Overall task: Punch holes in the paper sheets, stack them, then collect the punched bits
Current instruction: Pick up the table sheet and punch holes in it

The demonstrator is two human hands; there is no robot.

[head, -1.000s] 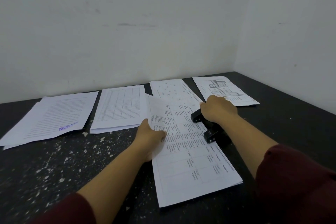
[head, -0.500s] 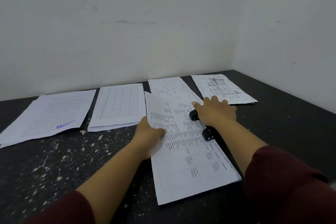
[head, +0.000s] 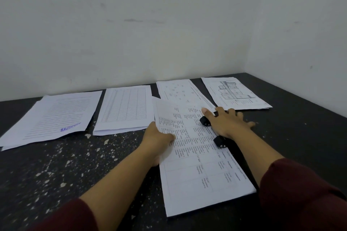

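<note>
The right hand (head: 228, 124) has gone from fisted to flat, fingers spread, pressing the hole punch (head: 218, 140) on the counter (head: 300, 137); the punch stroke looks under way. The left hand (head: 158, 141) still pinches the sheet (head: 199, 170), its right edge in the punch

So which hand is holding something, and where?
The left hand grips the printed sheet by its left edge. The right hand presses flat on the hole punch.

Dark speckled table (head: 56, 170) w/ white walls (head: 131, 33) behind & right.
</note>
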